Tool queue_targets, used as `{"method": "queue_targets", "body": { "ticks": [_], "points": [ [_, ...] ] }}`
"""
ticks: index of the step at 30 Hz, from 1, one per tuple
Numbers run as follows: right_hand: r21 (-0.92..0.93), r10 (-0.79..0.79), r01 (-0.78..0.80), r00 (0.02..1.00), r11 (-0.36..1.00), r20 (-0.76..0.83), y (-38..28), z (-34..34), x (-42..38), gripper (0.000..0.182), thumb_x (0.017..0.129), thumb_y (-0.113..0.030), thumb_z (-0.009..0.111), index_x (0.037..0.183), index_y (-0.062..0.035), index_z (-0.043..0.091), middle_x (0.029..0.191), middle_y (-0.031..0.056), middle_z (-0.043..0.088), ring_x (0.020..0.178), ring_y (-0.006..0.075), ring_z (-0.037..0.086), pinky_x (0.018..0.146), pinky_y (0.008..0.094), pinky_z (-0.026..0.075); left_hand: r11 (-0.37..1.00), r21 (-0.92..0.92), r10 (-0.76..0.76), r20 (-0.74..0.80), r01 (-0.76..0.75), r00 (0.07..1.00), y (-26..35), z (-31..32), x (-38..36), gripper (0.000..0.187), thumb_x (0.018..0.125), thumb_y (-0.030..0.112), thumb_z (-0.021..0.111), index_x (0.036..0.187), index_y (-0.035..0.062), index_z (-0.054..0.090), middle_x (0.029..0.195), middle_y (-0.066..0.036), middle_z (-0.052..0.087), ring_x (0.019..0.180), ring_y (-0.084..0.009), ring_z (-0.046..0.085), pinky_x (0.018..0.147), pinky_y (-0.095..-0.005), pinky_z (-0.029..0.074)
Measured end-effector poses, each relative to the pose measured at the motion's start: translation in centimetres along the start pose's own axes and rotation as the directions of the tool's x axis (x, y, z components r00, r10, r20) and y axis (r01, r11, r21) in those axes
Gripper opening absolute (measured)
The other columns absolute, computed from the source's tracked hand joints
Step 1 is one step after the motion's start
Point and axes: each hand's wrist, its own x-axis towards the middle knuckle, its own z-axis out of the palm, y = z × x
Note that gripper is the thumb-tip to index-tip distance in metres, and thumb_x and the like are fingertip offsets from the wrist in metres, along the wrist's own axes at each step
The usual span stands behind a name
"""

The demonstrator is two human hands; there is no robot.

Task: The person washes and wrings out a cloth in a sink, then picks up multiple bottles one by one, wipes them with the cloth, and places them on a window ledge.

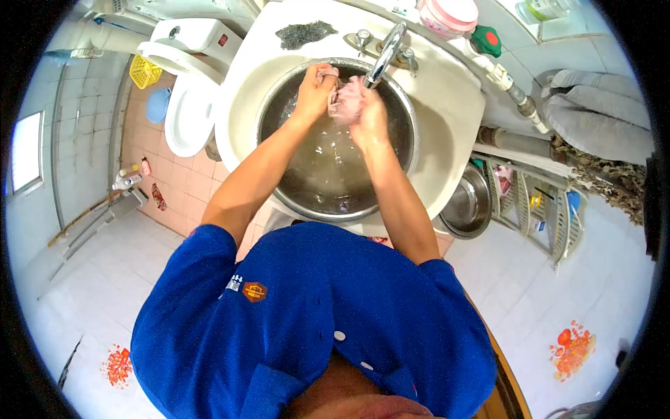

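A wet, crumpled pink cloth point(347, 103) is bunched between my two hands, just under the faucet point(388, 52). My left hand point(315, 91) is closed with its fingers curled around one side of the cloth. On the other side, my right hand point(370, 119) grips the cloth too, slightly smeared by motion. Both hands are over the far part of a round metal basin point(410, 150), which sits in the white sink point(447, 91) and holds cloudy water point(324, 164).
A dark mesh scrubber point(306, 33) lies on the sink's back ledge, left of the tap handle point(363, 38). A pink container point(449, 15) stands at the back right. To the left is a toilet point(190, 115); to the right, a metal bowl point(466, 202) and a plastic rack point(534, 209).
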Motion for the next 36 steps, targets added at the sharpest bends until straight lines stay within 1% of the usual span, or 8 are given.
{"method": "queue_targets", "body": {
  "ticks": [8, 18, 22, 24, 26, 28, 34, 36],
  "points": [
    [-0.121, -0.137, 0.151, 0.984, 0.981, 0.116, -3.5, 2.6, -2.9, 0.037, 0.098, -0.035, 0.046, 0.112, -0.0035, 0.059, 0.112, 0.0110, 0.065, 0.106, 0.0253, 0.061, 0.099, 0.0407, 0.042, 0.983, 0.056, -0.179, 0.172, 0.172, 0.969, 3.3, 0.0, -4.3, 0.033, 0.088, 0.013, 0.064, 0.116, 0.0105, 0.047, 0.095, -0.002, 0.061, 0.077, -0.0096, 0.060, 0.062, -0.0247, 0.049],
    [0.256, 0.118, -0.084, 0.986, 0.963, -0.120, -0.9, -0.7, -1.0, 0.049, 0.099, -0.046, 0.039, 0.118, -0.0043, 0.054, 0.123, 0.0161, 0.059, 0.118, 0.0348, 0.053, 0.102, 0.0505, 0.040, 0.480, -0.751, -0.257, 0.374, 0.454, 0.891, 7.1, 0.2, -6.6, 0.043, 0.083, 0.006, 0.043, 0.124, 0.0033, 0.051, 0.119, -0.015, 0.060, 0.105, -0.0252, 0.062, 0.088, -0.0368, 0.052],
    [0.202, 0.093, -0.088, 0.995, 0.976, -0.017, -0.8, -1.1, 0.0, 0.036, 0.097, -0.046, 0.044, 0.099, -0.0132, 0.058, 0.097, 0.0115, 0.063, 0.089, 0.0292, 0.064, 0.079, 0.0448, 0.053, 0.943, 0.135, -0.332, 0.342, 0.303, 0.879, 6.9, 0.8, -8.4, 0.030, 0.084, 0.011, 0.050, 0.111, 0.0044, 0.060, 0.108, -0.012, 0.059, 0.092, -0.0242, 0.062, 0.081, -0.0359, 0.051],
    [0.358, -0.005, -0.183, 0.885, 0.916, 0.466, -0.5, -1.0, 1.6, 0.034, 0.097, -0.045, 0.044, 0.095, -0.0135, 0.056, 0.085, 0.0112, 0.061, 0.079, 0.0279, 0.064, 0.070, 0.0416, 0.054, 0.825, 0.484, 0.204, 0.224, -0.290, 0.953, 6.5, 3.7, -10.8, 0.025, 0.086, 0.019, 0.062, 0.107, 0.0059, 0.062, 0.106, -0.017, 0.048, 0.087, -0.0296, 0.060, 0.076, -0.0418, 0.050],
    [0.372, -0.040, -0.204, 0.832, 0.905, 0.553, 0.9, -0.9, 3.1, 0.030, 0.097, -0.041, 0.046, 0.092, -0.0130, 0.055, 0.078, 0.0088, 0.062, 0.072, 0.0234, 0.062, 0.063, 0.0358, 0.053, 0.770, 0.574, 0.270, 0.100, -0.277, 0.958, 6.5, 5.0, -10.0, 0.022, 0.091, 0.024, 0.057, 0.089, 0.0027, 0.062, 0.095, -0.016, 0.055, 0.084, -0.0259, 0.057, 0.073, -0.0388, 0.047],
    [0.036, -0.102, 0.121, 0.934, 0.992, -0.344, 3.3, -1.0, 3.8, 0.026, 0.097, -0.035, 0.047, 0.091, -0.0120, 0.055, 0.078, 0.0069, 0.063, 0.070, 0.0203, 0.063, 0.061, 0.0329, 0.052, 0.712, 0.633, 0.398, -0.008, -0.304, 0.917, 3.1, 3.8, -5.0, 0.025, 0.095, 0.024, 0.054, 0.084, 0.0023, 0.060, 0.081, -0.018, 0.058, 0.076, -0.0285, 0.058, 0.072, -0.0417, 0.047],
    [0.044, -0.039, 0.050, 0.975, 0.998, -0.219, -1.2, 0.1, 2.2, 0.032, 0.097, -0.043, 0.050, 0.097, -0.0113, 0.056, 0.078, 0.0073, 0.064, 0.068, 0.0220, 0.063, 0.063, 0.0362, 0.054, 0.725, 0.511, 0.491, 0.088, -0.462, 0.867, 5.8, 5.9, -5.9, 0.030, 0.099, 0.030, 0.050, 0.088, 0.0022, 0.058, 0.076, -0.016, 0.062, 0.063, -0.0292, 0.057, 0.064, -0.0379, 0.048],
    [0.136, 0.104, -0.081, 0.979, 0.987, -0.174, -0.9, -0.6, 2.7, 0.031, 0.098, -0.041, 0.048, 0.098, -0.0111, 0.056, 0.082, 0.0082, 0.064, 0.074, 0.0254, 0.064, 0.069, 0.0403, 0.054, 0.967, 0.252, 0.053, -0.045, -0.040, 0.998, 6.8, 5.4, -5.6, 0.031, 0.100, 0.032, 0.050, 0.088, 0.0049, 0.060, 0.078, -0.009, 0.062, 0.068, -0.0169, 0.057, 0.065, -0.0338, 0.048]
  ]
}}
